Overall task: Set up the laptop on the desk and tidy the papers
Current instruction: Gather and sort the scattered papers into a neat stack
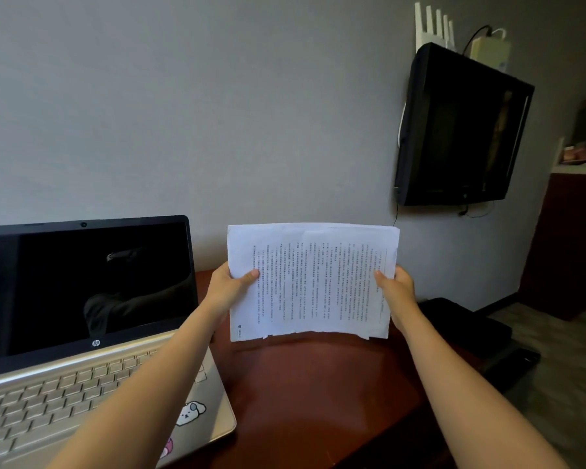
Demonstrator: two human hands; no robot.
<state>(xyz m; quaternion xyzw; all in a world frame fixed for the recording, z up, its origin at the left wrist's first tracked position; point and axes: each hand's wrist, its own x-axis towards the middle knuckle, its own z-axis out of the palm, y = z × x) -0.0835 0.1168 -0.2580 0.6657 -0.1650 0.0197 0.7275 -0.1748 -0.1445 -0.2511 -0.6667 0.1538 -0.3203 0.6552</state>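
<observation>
Left hand: my left hand [232, 282] pinches the left edge of the papers [313, 282], thumb on the front face.
Right hand: my right hand [394, 287] grips the right edge the same way, thumb in front.
Hidden: the fingers of both hands are behind the sheets, so I see only the thumbs and the backs of the hands.
Papers: a thin stack held upright between my hands, above the desk [312, 394]. The print runs sideways and is too small for me to read.
Hard to tell: I cannot make out whether the stack's lower edge touches the wood.
Edges: the lower edge is ragged, with the sheets not level with each other.
Laptop: the laptop [82, 316] is open just left of my left hand, screen dark. The frame cuts it off at the left and bottom, and my left forearm crosses its keyboard.
Room: dark red wood shows between my forearms, from under the papers toward me.
Desk rim: it curves away beneath my right forearm.
Beyond the right hand: a black case [467, 323] sits low, and a television [460, 130] is on the wall above.
</observation>
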